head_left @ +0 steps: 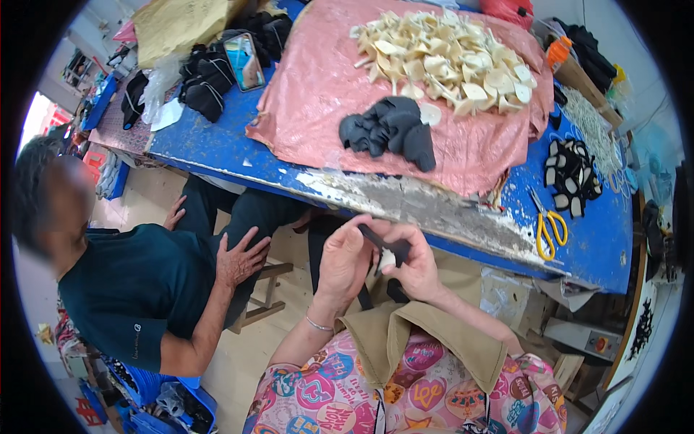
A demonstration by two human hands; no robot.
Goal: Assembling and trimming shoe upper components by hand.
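Observation:
Close to my chest, just off the table's front edge, both hands grip a small black fabric piece. My left hand (pixel 345 262) pinches its left end between thumb and fingers. My right hand (pixel 417 266) is closed on the other end of the black fabric piece (pixel 384 243). A bit of something cream-white (pixel 388 259) shows at the fabric, by the right fingers; its shape is mostly hidden. Beyond the hands, on a pink woven sheet (pixel 289 108), are a heap of black fabric pieces (pixel 390 130) and a big pile of cream-coloured moulded pieces (pixel 455 61).
Yellow-handled scissors (pixel 549 231) and black-and-cream pieces (pixel 571 173) lie right on the blue table (pixel 217 148). A phone (pixel 244 63) rests on black bundles (pixel 202 90) at the far left. A person in dark green (pixel 152 289) sits at left, hands on the legs.

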